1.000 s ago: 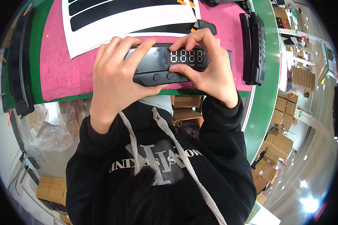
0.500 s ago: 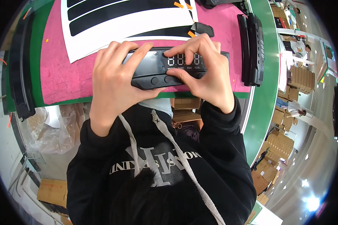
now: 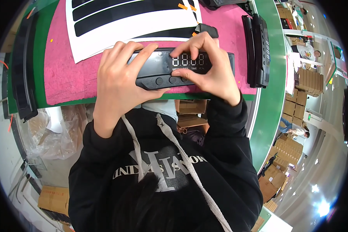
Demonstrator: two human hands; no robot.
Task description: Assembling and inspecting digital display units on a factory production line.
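Note:
A long black display console (image 3: 152, 69) with round buttons along its near edge lies at the table's front edge, showing white digits in its window. My left hand (image 3: 118, 79) is wrapped round its left end, thumb underneath along the near side and fingers over the far edge. On the right part, my right hand (image 3: 216, 69) spans the digit window, index fingertip at the far edge and thumb near the buttons. Whether a thin film lies between that thumb and finger I cannot make out. Beyond sits a white sheet (image 3: 116, 29) with long black strips on it.
A pink mat (image 3: 65, 85) covers the green table. More black consoles (image 3: 261, 52) stand at the right, and a long black part (image 3: 24, 69) lies at the left. A small black piece (image 3: 207, 30) rests near orange tabs. Cardboard boxes and people are farther right.
My right hand's fingers have lifted and curled away from the window, uncovering more digits. The left hand keeps its hold. The console stays nearly in place as the view shifts slightly.

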